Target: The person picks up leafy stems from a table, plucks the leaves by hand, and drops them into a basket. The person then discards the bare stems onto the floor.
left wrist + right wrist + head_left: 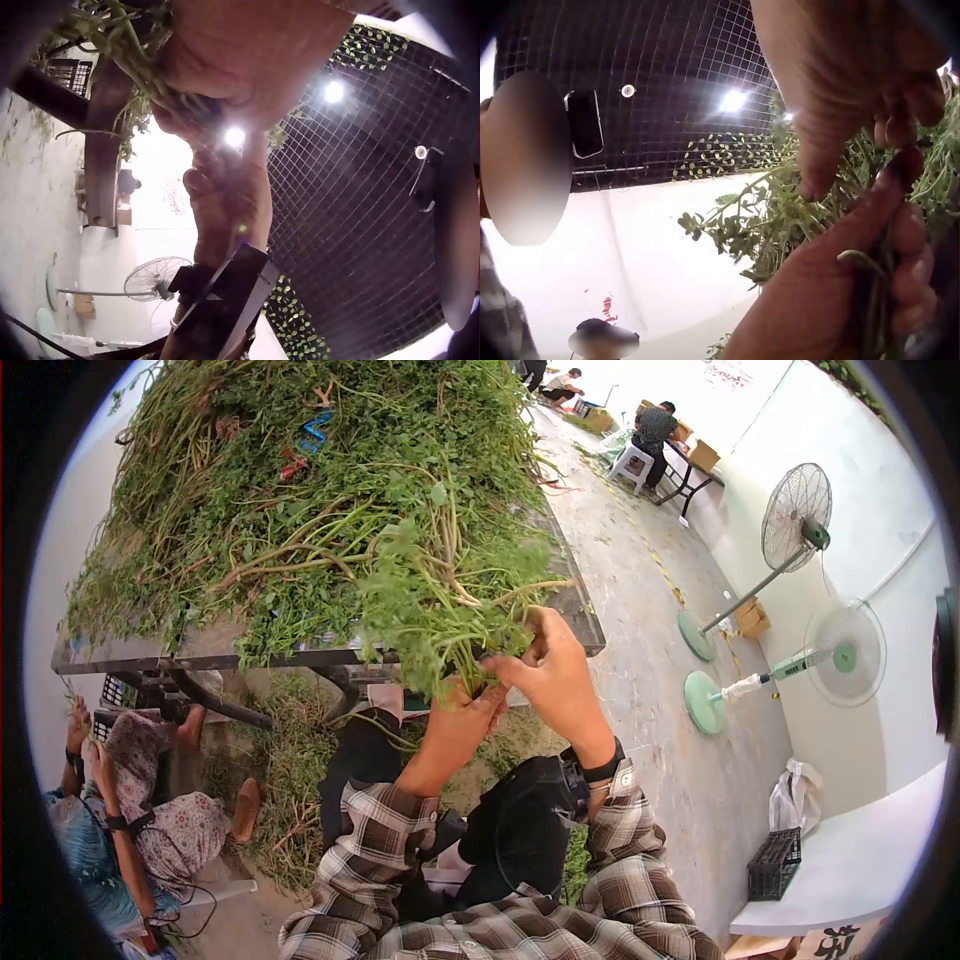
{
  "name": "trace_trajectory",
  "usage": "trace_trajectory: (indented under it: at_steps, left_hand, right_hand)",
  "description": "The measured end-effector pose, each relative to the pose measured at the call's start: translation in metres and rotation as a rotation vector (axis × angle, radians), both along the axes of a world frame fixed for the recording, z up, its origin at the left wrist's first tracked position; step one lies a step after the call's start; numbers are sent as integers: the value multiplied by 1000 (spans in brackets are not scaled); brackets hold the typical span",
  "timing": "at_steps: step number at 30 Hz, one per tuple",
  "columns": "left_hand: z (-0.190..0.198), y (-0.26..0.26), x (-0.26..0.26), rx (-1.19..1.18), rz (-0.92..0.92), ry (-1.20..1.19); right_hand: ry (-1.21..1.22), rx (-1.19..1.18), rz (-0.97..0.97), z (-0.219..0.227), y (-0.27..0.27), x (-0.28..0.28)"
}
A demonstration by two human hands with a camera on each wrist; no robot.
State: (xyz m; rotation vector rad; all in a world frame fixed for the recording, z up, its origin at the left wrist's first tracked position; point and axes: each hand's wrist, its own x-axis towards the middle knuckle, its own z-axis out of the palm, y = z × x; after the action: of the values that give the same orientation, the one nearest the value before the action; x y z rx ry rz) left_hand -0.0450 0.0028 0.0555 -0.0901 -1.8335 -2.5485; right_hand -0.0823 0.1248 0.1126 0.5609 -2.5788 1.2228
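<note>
A bunch of leafy green stems stands over the near edge of a table. My left hand grips its stems from below, fingers curled round them; in the right wrist view the left hand has stem ends running down through its fist. My right hand is just right of and above it, thumb and fingers pinching at stems near the left thumb. The left wrist view shows the left hand close up, with the right hand behind it. A large heap of the same greens covers the table.
Blue and red ties lie on the heap. More greens are on the floor under the table. Another person sits at the lower left. Two fans and a black crate stand at right; people sit farther back.
</note>
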Motion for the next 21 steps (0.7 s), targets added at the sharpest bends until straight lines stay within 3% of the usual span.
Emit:
trace_trajectory:
  at_steps: [4,6,10,12,16,18,21]
  left_hand:
    - [-16,2,-5,-117,-37,90]
    - [-20,0,-8,-147,-149,-27]
    - [-15,4,-6,1,-127,-34]
    - [-11,3,-7,176,-134,110]
    - [-3,-8,-4,203,-97,-18]
    - [-17,-10,-9,47,-96,-94]
    - [-20,-12,-10,-67,-63,9]
  right_hand:
    - [28,-207,128,-8,0,-8]
    - [46,-339,86,-2,-2,-4]
    - [246,-238,102,-12,4,0]
    - [-249,-375,87,-14,9,5]
    - [-342,-562,101,-30,3,10]
    - [-426,-616,164,-27,5,12]
    - [-323,-580,168,-18,-3,18]
